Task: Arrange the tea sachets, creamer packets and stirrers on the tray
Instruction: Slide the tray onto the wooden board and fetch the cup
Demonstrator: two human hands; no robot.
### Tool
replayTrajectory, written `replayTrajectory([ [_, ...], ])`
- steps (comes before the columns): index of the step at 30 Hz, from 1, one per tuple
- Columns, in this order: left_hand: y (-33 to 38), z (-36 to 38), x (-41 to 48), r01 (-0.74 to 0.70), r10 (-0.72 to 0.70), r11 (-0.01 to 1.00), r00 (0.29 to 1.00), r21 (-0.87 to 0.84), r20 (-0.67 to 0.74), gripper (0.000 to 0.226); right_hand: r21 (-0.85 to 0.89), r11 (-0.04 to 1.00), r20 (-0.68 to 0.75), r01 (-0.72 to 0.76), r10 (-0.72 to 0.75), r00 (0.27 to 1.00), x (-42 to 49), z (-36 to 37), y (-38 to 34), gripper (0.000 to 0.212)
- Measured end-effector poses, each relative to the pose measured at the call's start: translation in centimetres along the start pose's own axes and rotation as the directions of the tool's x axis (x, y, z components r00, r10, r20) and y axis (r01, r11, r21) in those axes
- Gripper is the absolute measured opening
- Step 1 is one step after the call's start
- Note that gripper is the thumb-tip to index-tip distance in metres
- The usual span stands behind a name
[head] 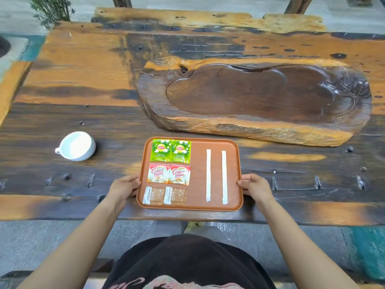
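Note:
A brown rectangular tray lies near the table's front edge. On its left side two green tea sachets sit side by side at the far end, two red-and-white creamer packets below them, and two brown-and-white sachets nearest me. Two white wrapped stirrers lie parallel on the right half. My left hand grips the tray's left rim. My right hand grips the right rim.
A white cup stands on the table left of the tray. A large carved wooden tea board fills the space just behind the tray. A plant is at the far left corner.

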State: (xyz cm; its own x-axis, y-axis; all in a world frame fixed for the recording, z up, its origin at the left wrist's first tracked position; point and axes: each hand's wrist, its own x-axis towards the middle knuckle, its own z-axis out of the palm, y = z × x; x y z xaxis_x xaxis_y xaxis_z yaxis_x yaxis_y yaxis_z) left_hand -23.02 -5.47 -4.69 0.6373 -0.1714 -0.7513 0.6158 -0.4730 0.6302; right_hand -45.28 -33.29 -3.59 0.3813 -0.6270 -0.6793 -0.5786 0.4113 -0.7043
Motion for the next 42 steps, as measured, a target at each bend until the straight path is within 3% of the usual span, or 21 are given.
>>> replayTrajectory([
  [5, 1.0, 1.1, -0.8, -0.006, 0.009, 0.996, 1.0, -0.093, 0.028, 0.035, 0.042, 0.998, -0.006, 0.038, -0.037, 0.999, -0.5, -2.1, -1.0, 0.014],
  [12, 6.2, 3.7, -1.3, -0.107, 0.127, 0.979, 0.986, -0.174, 0.108, 0.034, 0.119, 0.984, -0.081, 0.131, -0.122, 0.989, 0.4, -5.1, -5.0, 0.014],
  [22, 13.7, 7.7, -0.9, -0.167, 0.192, 0.971, 0.971, -0.171, 0.142, 0.036, 0.134, 0.96, -0.145, 0.247, -0.228, 0.963, 3.5, -7.1, -12.3, 0.015],
  [30, 18.6, 11.0, 2.3, -0.134, 0.166, 0.977, 0.967, -0.167, 0.195, 0.038, 0.039, 0.968, -0.208, 0.249, -0.236, 0.949, 8.1, -8.4, -16.9, 0.017],
  [36, 21.9, 14.7, 5.4, -0.125, 0.145, 0.984, 0.976, -0.126, 0.161, 0.039, 0.002, 0.987, -0.286, 0.16, -0.152, 0.946, 12.9, -9.3, -19.0, 0.02],
  [42, 23.2, 16.8, 7.8, -0.123, 0.124, 0.992, 0.987, -0.017, 0.102, 0.033, -0.091, 0.993, -0.369, 0.074, -0.103, 0.924, 16.8, -9.4, -19.7, 0.011],
])
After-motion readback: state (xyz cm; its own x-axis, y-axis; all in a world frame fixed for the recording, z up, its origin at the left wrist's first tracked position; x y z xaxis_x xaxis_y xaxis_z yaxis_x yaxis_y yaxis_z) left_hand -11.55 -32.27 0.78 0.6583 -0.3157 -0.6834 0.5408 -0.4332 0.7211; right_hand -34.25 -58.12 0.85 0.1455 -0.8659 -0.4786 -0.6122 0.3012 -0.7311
